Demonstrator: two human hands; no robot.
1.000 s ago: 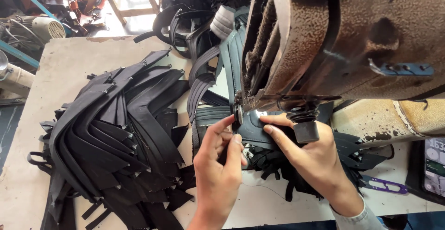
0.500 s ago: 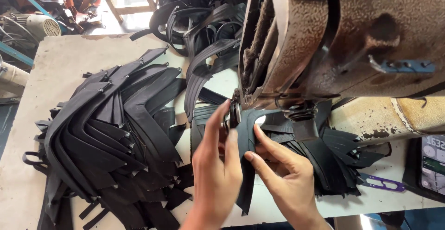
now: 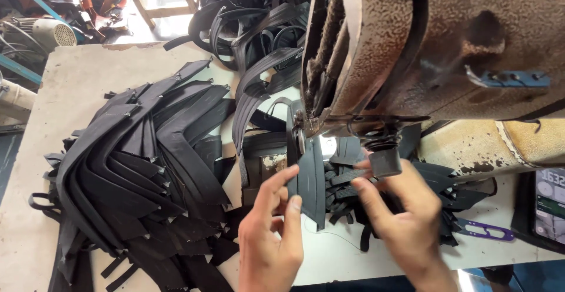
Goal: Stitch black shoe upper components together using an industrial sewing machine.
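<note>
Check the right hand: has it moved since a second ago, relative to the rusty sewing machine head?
Yes. The right hand has slid down and toward the wearer, away from the rusty sewing machine head; it now touches the black strap piece.

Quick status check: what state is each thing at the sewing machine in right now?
Black strip: lying flat under the machine's foot, hanging toward the table edge.
Left hand: fingertips touching the strip's left edge, no closed grip.
Right hand: fingers resting on the strip's right side.
Sewing machine: rusty; whether it is running cannot be told.
Cut black pieces: stacked, fanned, on the left.
Purple snips: lying flat, untouched.
</note>
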